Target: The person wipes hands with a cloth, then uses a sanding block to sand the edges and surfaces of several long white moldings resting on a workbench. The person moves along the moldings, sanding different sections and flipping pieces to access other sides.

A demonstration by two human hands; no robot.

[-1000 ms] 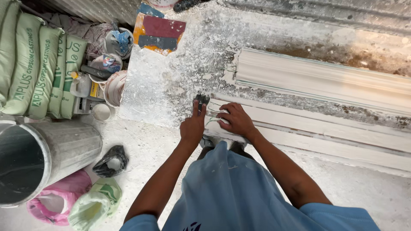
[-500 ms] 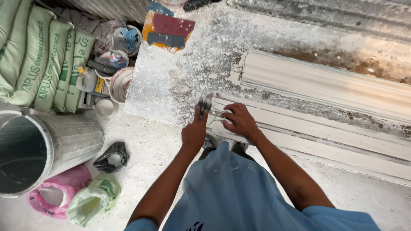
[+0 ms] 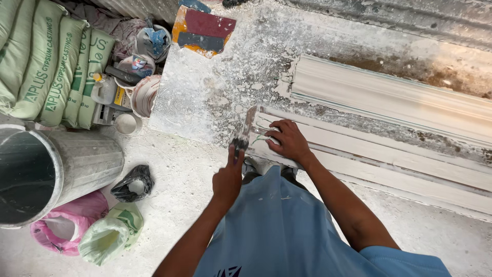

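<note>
White plaster moulding (image 3: 359, 154) at centre lies under the flat right hand (image 3: 288, 141), while the left hand (image 3: 228, 179), having drawn back, grips a scraper (image 3: 245, 131) against its end.

A plaster-crusted desk (image 3: 205, 97) carries two long white plaster mouldings (image 3: 389, 97), one behind the other, and a red, yellow and grey painted board (image 3: 202, 31) at its far corner.
</note>
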